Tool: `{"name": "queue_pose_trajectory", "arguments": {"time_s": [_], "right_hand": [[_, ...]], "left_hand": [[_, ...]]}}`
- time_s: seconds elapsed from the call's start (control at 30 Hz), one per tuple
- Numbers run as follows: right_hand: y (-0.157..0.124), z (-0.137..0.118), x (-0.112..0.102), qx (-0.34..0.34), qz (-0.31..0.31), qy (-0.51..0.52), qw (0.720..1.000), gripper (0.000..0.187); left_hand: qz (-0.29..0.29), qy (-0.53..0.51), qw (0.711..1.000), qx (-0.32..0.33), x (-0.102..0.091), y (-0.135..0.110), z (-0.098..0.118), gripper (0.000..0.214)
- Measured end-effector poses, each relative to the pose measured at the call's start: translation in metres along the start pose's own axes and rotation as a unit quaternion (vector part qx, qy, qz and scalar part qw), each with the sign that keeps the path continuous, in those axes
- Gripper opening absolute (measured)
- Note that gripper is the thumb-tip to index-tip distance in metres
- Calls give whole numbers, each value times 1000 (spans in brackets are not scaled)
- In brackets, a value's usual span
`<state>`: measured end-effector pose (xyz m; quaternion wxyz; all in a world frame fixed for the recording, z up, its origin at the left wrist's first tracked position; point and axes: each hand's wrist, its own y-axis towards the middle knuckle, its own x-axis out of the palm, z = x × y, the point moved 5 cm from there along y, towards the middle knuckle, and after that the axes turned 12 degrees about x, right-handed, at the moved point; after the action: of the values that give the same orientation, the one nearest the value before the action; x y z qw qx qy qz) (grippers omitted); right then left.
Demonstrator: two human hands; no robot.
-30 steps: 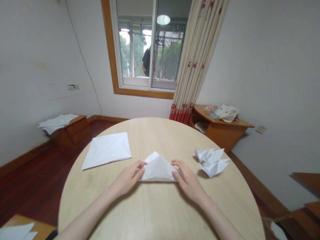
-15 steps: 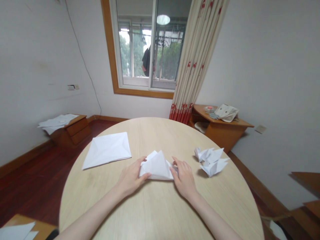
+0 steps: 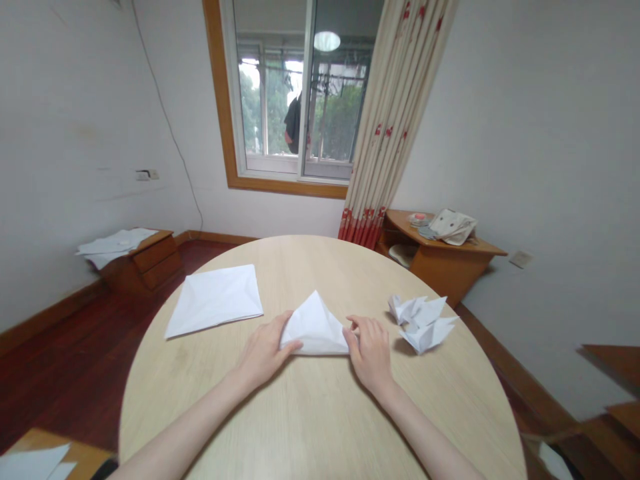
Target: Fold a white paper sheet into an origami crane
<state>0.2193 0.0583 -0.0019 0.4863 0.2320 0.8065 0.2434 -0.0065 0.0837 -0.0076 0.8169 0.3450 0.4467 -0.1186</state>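
Note:
A folded sheet of white paper (image 3: 315, 327), roughly a triangle with its peak pointing away from me, lies on the round wooden table (image 3: 310, 413). My left hand (image 3: 265, 350) grips its left corner, thumb on top at the near edge and fingers along the far side. At the right corner, my right hand (image 3: 370, 350) pinches the paper between thumb and curled fingers. The fingertips under the paper are hidden. To the right of my right hand stand several folded white paper pieces (image 3: 425, 323) with pointed tips, close together.
A stack of flat white paper (image 3: 215, 300) rests at the table's left. Behind the table are a small drawer cabinet (image 3: 157, 260) with papers on it, a corner desk (image 3: 440, 267) holding a cloth bag (image 3: 451, 227), and a long curtain (image 3: 385, 133) beside the window.
The upper layer of the folded paper has spread into one smooth triangle, its peak slightly higher and to the left. My right hand has shifted slightly right; the left has barely moved.

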Motion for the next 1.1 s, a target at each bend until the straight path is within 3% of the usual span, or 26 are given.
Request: {"name": "queue_pose_trajectory", "arguments": {"time_s": [0.13,0.37,0.57,0.83,1.1], "right_hand": [[-4,-13,-4,-60,6,-17,998,29],[-13,-31,0,-152,-78,-22,985,31],[-18,-33,9,-169,-116,-43,978,38],[-20,-31,12,-170,-122,-17,978,40],[-23,-31,13,-208,-122,-15,970,44]], "left_hand": [[29,16,999,32,4,1,1,45],[81,125,983,109,4,3,11,36],[83,168,965,184,5,2,21,24],[49,121,966,222,10,-7,39,31],[3,132,968,211,21,-13,36,36]]}}
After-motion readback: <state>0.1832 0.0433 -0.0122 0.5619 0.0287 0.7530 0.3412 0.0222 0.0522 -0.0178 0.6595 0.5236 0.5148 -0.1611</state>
